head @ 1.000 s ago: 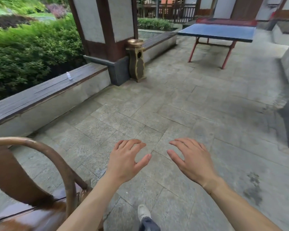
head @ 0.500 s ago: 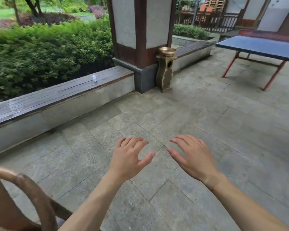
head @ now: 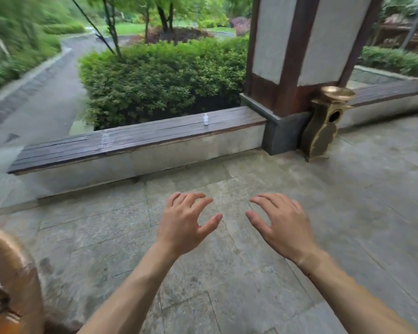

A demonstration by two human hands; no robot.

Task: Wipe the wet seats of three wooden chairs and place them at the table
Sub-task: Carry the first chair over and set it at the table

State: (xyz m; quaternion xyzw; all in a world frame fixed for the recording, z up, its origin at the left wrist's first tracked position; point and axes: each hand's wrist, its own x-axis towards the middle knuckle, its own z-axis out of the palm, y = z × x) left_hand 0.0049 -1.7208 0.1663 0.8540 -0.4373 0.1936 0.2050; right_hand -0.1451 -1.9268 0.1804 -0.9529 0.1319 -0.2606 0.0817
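Fingers (head: 191, 198) of the left hand (head: 181, 227) are hanging loosely curled and spread, gripping nothing; those of the right hand (head: 282, 225) are lying straighter, also spread, also empty. Both palms are facing down over the paving (head: 348, 213), near each other but not touching.

No cloth is showing in either hand, so by my reading the person is standing between steps — either fetching something to wipe with or reaching for a chair to carry. The next move is calling for a turn down and left toward the chair (head: 12, 273), then a grip on its curved back rail.

That chair is sitting at the lower left edge, left of the left hand and well apart from its fingers; only the rail and a corner of the seat are in view, too blurred to judge wetness.

Beyond the hands a bench (head: 130, 143) is running across, a small bottle (head: 205, 119) standing on it. Right of the bench, a pillar (head: 299, 56) and a brass bin (head: 328, 124) are standing — no table is showing.
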